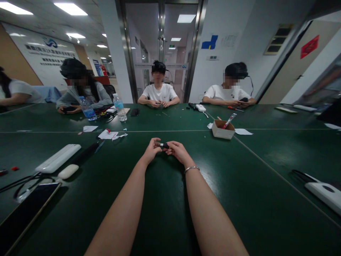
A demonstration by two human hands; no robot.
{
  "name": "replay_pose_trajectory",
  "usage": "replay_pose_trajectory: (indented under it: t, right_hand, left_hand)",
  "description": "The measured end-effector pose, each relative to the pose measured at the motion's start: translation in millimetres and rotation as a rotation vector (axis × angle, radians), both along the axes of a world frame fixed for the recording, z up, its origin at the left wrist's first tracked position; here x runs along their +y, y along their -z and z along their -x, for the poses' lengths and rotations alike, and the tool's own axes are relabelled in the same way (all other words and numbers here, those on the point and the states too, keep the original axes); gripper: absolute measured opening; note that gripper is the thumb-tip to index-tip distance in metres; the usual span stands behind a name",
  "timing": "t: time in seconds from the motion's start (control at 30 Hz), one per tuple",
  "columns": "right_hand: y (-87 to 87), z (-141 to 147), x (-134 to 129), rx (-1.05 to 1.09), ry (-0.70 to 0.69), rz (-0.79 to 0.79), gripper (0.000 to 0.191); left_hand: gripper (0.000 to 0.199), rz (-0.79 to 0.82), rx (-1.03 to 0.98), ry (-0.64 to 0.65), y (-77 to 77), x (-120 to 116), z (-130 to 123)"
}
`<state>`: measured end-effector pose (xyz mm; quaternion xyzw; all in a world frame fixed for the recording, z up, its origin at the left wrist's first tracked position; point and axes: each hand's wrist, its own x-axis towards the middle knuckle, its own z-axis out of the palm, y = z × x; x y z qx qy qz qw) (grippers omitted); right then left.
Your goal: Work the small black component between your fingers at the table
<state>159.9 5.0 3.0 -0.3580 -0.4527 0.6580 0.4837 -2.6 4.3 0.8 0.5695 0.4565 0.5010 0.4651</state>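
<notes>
Little black stick (pixel 165 145) sits between my hands over the green table (pixel 165 199), my left hand (pixel 151 150) pinching its shiny end and my right hand (pixel 179 151) its dark end, so I should hold it gently and still.

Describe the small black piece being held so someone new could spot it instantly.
On the green table, follow the two bare forearms up the middle to the left hand and right hand. Held between them is the small black piece. A shiny metallic part marks it out, and unlike the cardboard box, it is in the hands rather than standing on the table.
</notes>
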Motion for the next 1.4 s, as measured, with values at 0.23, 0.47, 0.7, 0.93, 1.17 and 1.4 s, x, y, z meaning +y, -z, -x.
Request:
replay_pose_trajectory:
  t: [0.23, 0.47, 0.7, 0.93, 1.17, 1.4]
  right_hand:
    - [1.1, 0.0, 0.8, -0.022, -0.001, -0.015, 0.021]
    - [3.5, 0.7, 2.6, 0.005, 0.013, -0.004, 0.024]
    - [2.2, 1.0, 2.3, -0.009, 0.015, -0.002, 0.024]
    - [1.9, 1.4, 2.4, -0.051, 0.021, -0.039, 0.031]
    - [5.0, 0.5, 5.1, -0.101, 0.037, -0.082, 0.038]
    - [1.3, 0.9, 2.1, -0.085, 0.015, -0.074, 0.035]
  left_hand:
    - [0.027, 0.058, 0.012, -0.038, 2.6, 2.8, -1.3]
    - [0.022, 0.076, -0.002, -0.052, 4.0, 3.5, -2.6]
    - [0.021, -0.031, -0.008, -0.072, 3.6, 2.0, -1.5]
    - [0.021, -0.153, 0.009, -0.044, 2.3, -0.2, 2.4]
    - [0.026, -0.135, 0.023, -0.042, 1.9, -0.2, 2.1]
    - [0.043, -0.04, 0.14, -0.061, 6.8, 0.4, 0.3]
